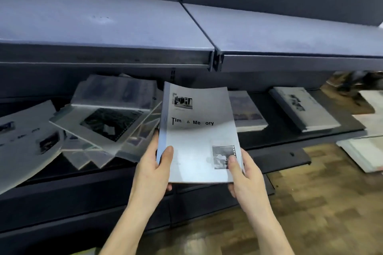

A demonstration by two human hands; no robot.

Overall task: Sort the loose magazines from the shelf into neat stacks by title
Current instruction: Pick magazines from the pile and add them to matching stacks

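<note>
Single wide-angle view from the camera on my head, facing forward and down at a dark shelving unit. My left hand (154, 166) and right hand (245, 174) sit close below the lens, at centre frame. The upper shelf (103, 23) fills the top, the lower shelf (279, 141) crosses mid-frame, and wood-pattern floor (310, 203) shows lower right, edges bowed
</note>
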